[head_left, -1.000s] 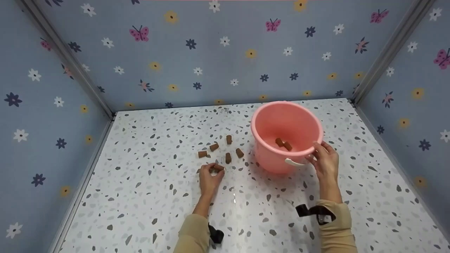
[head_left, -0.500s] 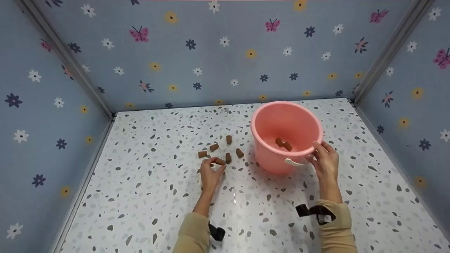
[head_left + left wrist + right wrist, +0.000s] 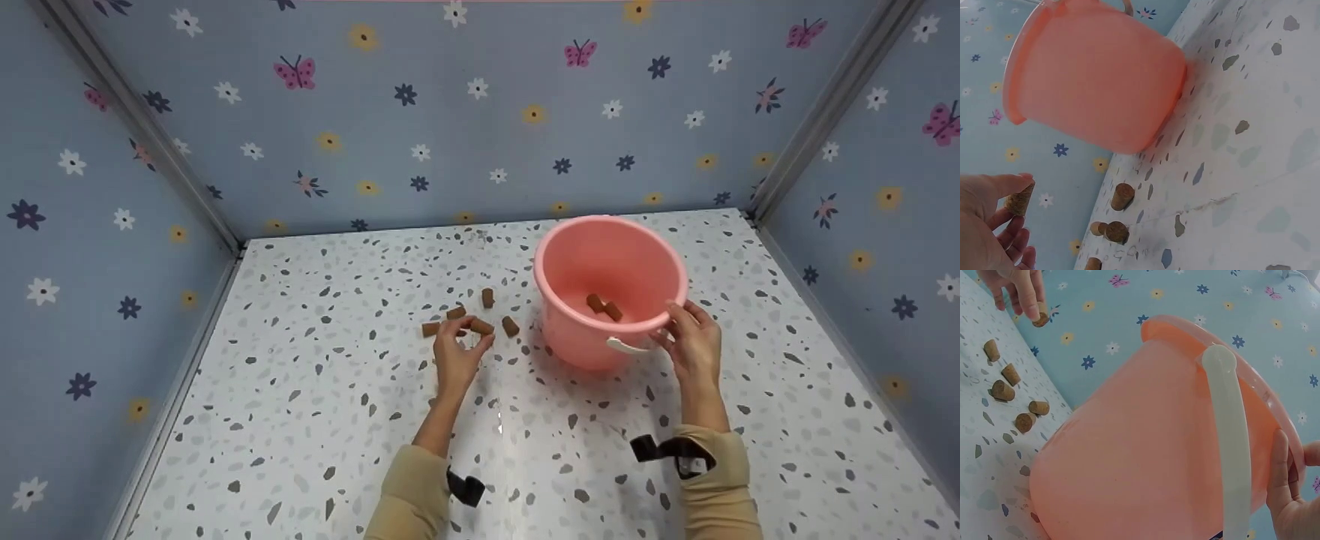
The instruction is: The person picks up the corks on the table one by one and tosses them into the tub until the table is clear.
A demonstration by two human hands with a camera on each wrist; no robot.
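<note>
My left hand (image 3: 457,364) pinches a cork (image 3: 481,327) between thumb and fingers, raised above the table in the left wrist view. Several loose corks lie beyond and beside it, among them one cork (image 3: 511,326) toward the bucket and another cork (image 3: 487,298) farther back. The hand hides part of the group in the head view. My right hand (image 3: 696,345) grips the rim of a pink bucket (image 3: 581,345) at its near right side. Inside the bucket, two corks (image 3: 604,307) rest on the bottom.
A white handle (image 3: 1227,439) hangs down the bucket's near side. The white speckled table (image 3: 315,420) meets blue flowered walls (image 3: 480,112) at the back and on both sides.
My left hand has lifted the cork and moved it forward and slightly right, over the other corks. The right hand and the bucket have stayed in place.
</note>
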